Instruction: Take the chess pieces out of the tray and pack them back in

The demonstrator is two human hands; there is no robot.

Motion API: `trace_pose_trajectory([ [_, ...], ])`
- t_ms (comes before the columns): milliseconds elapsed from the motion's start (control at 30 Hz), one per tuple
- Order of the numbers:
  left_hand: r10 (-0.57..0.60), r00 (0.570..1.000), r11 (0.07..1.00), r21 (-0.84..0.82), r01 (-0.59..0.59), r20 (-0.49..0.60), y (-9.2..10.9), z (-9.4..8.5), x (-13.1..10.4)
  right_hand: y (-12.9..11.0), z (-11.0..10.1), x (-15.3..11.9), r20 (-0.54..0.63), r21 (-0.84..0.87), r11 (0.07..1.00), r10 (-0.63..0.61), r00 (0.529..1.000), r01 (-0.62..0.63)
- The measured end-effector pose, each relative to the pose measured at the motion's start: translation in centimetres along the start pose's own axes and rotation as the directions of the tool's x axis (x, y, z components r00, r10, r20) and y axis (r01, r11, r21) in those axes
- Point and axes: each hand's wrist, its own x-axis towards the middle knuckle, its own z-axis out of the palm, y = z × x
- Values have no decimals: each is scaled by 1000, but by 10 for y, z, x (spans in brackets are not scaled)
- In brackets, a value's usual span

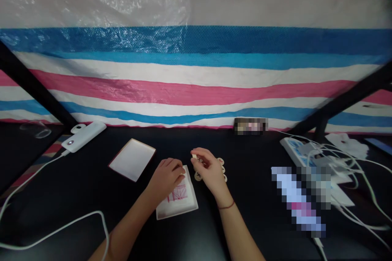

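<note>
My left hand (pixel 167 177) rests with curled fingers on the far left part of a white square board (pixel 180 204) printed with a red grid, which lies on the black table. My right hand (pixel 208 169) hovers just right of the board and pinches a small pale round piece (pixel 194 156) between thumb and fingers. Several more round wooden pieces (pixel 223 167) lie in a heap under and behind that hand. A red thread circles my right wrist.
A white lid or tray with a red rim (pixel 132 159) lies left of the board. A white power bank (pixel 82 136) with a cable sits far left. A power strip (pixel 301 151) with many white cables crowds the right side. A striped tarp hangs behind.
</note>
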Motion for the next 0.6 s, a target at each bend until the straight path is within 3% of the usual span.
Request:
trace_pose_trajectory([
  [167,2,1000,994,113,0,-23,0,1,0,-9,5,-4,60,-33,998,-56,997,58],
  [400,42,994,994,102,-32,-104,-3,5,-1,-10,8,-5,70,-54,996,-67,995,71],
  [600,16,999,997,78,-12,-52,-3,4,-1,-9,8,-5,98,-57,997,-51,994,57],
])
